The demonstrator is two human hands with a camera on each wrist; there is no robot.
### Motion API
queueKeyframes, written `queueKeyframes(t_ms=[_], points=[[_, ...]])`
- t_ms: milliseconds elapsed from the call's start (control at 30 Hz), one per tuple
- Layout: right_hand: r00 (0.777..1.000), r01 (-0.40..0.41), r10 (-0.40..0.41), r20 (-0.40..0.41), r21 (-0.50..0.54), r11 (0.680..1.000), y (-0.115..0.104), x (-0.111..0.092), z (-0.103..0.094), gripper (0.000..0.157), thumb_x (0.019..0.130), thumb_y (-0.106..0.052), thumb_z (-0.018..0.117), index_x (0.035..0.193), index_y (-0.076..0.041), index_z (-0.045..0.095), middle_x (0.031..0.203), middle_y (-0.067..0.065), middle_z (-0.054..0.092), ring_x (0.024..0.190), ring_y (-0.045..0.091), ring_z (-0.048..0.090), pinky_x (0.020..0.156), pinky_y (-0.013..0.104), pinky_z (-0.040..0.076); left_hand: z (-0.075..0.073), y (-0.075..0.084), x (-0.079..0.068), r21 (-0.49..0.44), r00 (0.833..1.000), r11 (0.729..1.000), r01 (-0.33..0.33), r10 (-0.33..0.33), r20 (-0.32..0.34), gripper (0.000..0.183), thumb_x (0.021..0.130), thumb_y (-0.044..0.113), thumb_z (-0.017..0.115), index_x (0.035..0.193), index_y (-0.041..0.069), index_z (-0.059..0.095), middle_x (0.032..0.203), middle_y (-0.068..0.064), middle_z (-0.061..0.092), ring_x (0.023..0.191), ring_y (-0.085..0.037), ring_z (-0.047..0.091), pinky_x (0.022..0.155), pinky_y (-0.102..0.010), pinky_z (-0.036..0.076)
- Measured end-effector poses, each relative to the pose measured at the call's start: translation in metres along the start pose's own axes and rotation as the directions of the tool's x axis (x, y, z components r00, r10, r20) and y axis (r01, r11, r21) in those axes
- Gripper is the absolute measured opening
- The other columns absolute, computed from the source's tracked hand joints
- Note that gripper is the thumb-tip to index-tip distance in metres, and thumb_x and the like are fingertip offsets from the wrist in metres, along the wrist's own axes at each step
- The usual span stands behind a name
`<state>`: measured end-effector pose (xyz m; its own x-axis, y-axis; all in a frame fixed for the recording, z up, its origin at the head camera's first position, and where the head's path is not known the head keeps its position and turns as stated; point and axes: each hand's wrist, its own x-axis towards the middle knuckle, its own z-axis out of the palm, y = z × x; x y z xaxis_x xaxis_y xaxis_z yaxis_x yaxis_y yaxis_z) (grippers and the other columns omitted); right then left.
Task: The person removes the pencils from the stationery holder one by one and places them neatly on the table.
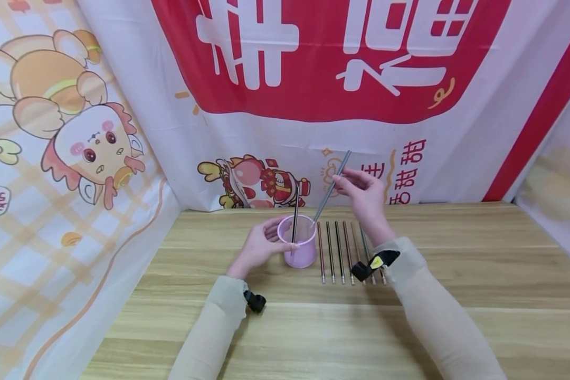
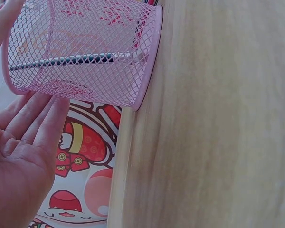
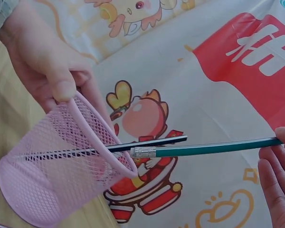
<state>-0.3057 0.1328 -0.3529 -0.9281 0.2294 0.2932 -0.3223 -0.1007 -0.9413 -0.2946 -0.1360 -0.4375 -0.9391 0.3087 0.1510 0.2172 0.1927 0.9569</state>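
A pink mesh pencil cup (image 1: 300, 256) stands upright on the table. My left hand (image 1: 260, 245) holds it by the rim, thumb on the near side and fingers round the far side; in the left wrist view those fingers (image 2: 31, 123) lie against the mesh. One dark pencil (image 1: 295, 211) leans inside the cup. Up and to the right, my right hand (image 1: 364, 198) pinches a green pencil (image 3: 204, 148) near its upper end. That pencil slants down, and its metal-banded eraser end (image 3: 143, 152) is at the cup's rim.
Several pencils (image 1: 338, 250) lie side by side right of the cup, eraser ends toward me; my right wrist hides some. The wooden table (image 1: 313, 338) meets a printed cloth (image 1: 266, 132) at the back, and another cloth (image 1: 123, 253) hangs along the left.
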Motion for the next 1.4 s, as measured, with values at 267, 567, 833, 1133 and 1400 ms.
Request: queueKeyframes(t_ms=[267,567,833,1133,1400], points=[[1.000,-0.013,0.012,-0.016,-0.072,0.997,-0.001,0.002,-0.019,0.042,0.088,-0.029,0.083,0.122,-0.007,0.071,0.108,0.010,0.074,0.087,0.018,0.074,0.077,0.026,0.061,0.000,-0.001,0.000,0.001,1.000,1.000,0.004,-0.004,0.006,0.080,0.073,0.015,0.094,0.144,0.009,0.056,0.141,-0.012,0.059,0.128,-0.029,0.057,0.107,-0.030,0.047],[0.999,-0.034,0.031,-0.032,-0.106,0.994,0.006,0.004,-0.035,0.045,0.088,-0.028,0.083,0.124,-0.005,0.070,0.106,0.009,0.074,0.086,0.016,0.073,0.081,0.027,0.061,0.000,-0.001,0.000,0.002,1.000,1.000,0.013,-0.013,-0.005,0.080,0.074,0.014,0.094,0.144,0.008,0.055,0.140,-0.011,0.060,0.128,-0.028,0.058,0.107,-0.031,0.048],[0.996,-0.080,0.074,-0.057,-0.111,0.991,0.014,0.001,-0.051,0.048,0.087,-0.028,0.084,0.126,-0.005,0.069,0.108,0.007,0.074,0.086,0.016,0.073,0.081,0.026,0.061,0.000,0.000,-0.001,0.001,1.000,1.000,0.017,-0.017,-0.010,0.081,0.073,0.013,0.094,0.144,0.009,0.056,0.139,-0.006,0.062,0.125,-0.022,0.059,0.105,-0.029,0.049],[0.996,-0.086,0.082,-0.031,-0.163,0.983,0.024,-0.003,-0.066,0.050,0.091,-0.028,0.080,0.130,-0.001,0.065,0.108,0.006,0.073,0.086,0.015,0.073,0.083,0.025,0.060,-0.001,0.000,-0.001,0.000,1.000,1.000,0.008,-0.008,0.001,0.080,0.074,0.013,0.093,0.144,0.008,0.055,0.141,-0.010,0.060,0.127,-0.026,0.058,0.106,-0.031,0.048],[0.991,-0.131,0.121,-0.061,-0.209,0.969,0.030,-0.002,-0.083,0.048,0.092,-0.030,0.079,0.131,-0.005,0.065,0.114,0.008,0.070,0.090,0.012,0.072,0.084,0.022,0.059,-0.001,-0.001,-0.001,0.010,1.000,1.000,0.011,-0.011,0.002,0.081,0.073,0.017,0.094,0.144,0.010,0.056,0.142,-0.012,0.059,0.128,-0.026,0.058,0.105,-0.027,0.048]])
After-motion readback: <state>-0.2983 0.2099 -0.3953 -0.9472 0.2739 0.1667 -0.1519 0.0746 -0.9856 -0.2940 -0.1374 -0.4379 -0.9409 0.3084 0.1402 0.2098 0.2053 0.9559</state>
